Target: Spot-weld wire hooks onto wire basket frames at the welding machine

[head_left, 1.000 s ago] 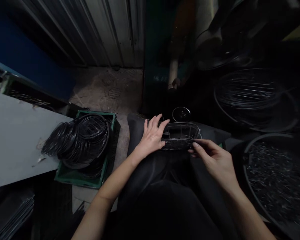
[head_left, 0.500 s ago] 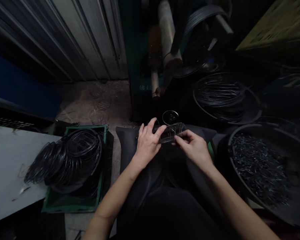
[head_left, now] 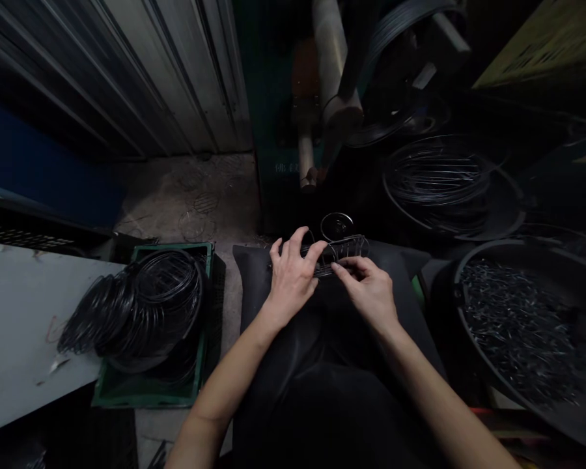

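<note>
A small dark wire frame (head_left: 354,246) lies across the dark apron (head_left: 332,326) over my lap. My left hand (head_left: 293,277) grips its left part, with the fingers arched over the wires and the thumb low at the near side. At the frame's near edge, my right hand (head_left: 368,283) has thumb and forefinger pinched together; whether a small piece sits between them is too dark to tell. Just behind the frame shows a shiny wire ring (head_left: 336,226).
On my left, a green crate (head_left: 144,396) carries a heap of round wire racks (head_left: 146,312), beside a pale board (head_left: 19,326). To the right, a black tub (head_left: 461,306) holds small metal pieces; behind it a basin (head_left: 505,225) contains wire grids. A machine (head_left: 332,65) stands ahead.
My right hand has moved left along the wire frame, closer to my left hand. The left hand keeps its hold. The whole view has shifted slightly.
</note>
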Tool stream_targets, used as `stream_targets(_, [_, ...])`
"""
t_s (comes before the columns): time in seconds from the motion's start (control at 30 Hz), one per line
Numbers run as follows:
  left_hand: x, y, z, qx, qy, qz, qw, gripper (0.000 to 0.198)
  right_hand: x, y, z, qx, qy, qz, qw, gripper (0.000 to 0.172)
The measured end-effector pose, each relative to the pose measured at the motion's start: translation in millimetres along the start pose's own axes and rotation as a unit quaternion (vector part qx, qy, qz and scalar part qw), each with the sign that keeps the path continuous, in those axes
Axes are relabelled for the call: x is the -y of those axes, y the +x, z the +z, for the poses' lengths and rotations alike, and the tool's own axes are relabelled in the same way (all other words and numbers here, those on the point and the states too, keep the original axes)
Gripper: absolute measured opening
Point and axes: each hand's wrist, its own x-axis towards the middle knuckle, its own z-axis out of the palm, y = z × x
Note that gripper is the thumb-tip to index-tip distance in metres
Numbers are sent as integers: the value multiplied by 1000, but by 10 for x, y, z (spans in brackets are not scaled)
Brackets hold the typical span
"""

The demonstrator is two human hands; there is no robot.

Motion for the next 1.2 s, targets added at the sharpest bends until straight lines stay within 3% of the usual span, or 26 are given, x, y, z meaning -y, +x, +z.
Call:
stream_targets(0.23, [70, 42, -64, -29, 7, 12, 999, 58, -9, -42, 186, -66, 24, -57, 996, 29])
stream_targets(0.5, [216, 151, -61, -78, 24, 38, 996, 61, 63, 136, 366, -118, 54, -110, 985, 22])
stream_targets(1.2, [422, 460, -40, -123, -33, 68, 990, 59, 80, 466, 604, -183, 122, -134, 966, 18])
